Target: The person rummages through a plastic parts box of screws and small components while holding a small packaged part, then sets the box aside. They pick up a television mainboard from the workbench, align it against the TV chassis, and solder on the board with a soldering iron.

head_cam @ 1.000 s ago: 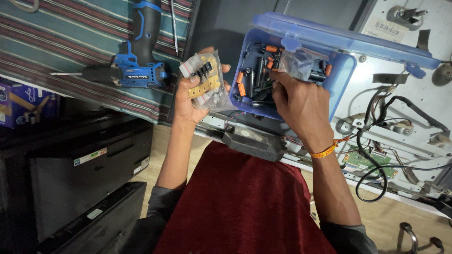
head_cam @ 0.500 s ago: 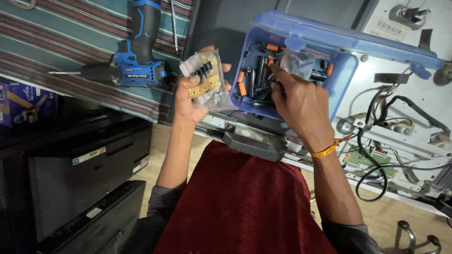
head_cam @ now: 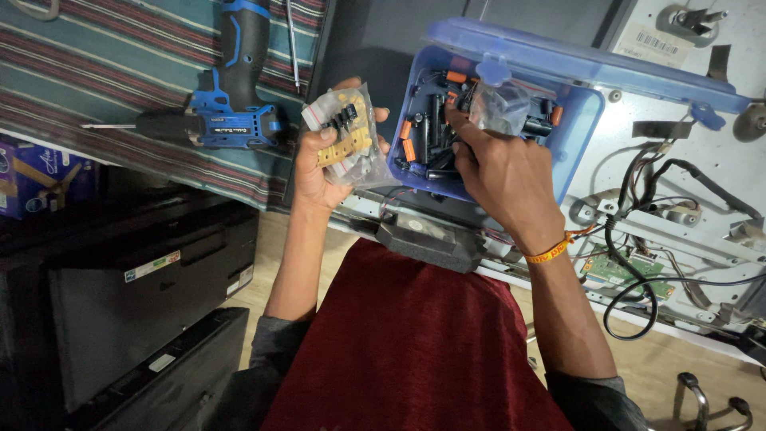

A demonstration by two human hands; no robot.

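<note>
My left hand (head_cam: 317, 164) grips a few clear plastic bags of small electronic parts (head_cam: 345, 132), one with a yellowish strip inside, held just left of a blue plastic box (head_cam: 578, 136). The box stands open, its lid (head_cam: 574, 60) tipped back, and holds several capacitors and orange parts (head_cam: 421, 140). My right hand (head_cam: 511, 179) reaches into the box with its fingers pinched on a clear bag (head_cam: 501, 108) near the middle. An orange thread band (head_cam: 550, 251) circles my right wrist.
A blue and black cordless drill (head_cam: 227, 112) lies on a striped cloth (head_cam: 96, 72) at the left. The white opened back of an appliance (head_cam: 686, 199) with black cables lies at the right. Dark flat panels (head_cam: 136, 303) stand lower left. A red cloth (head_cam: 407, 343) covers my lap.
My right hand has shifted slightly within the box, its fingers closing on the clear bag. My left hand keeps the bags in nearly the same place.
</note>
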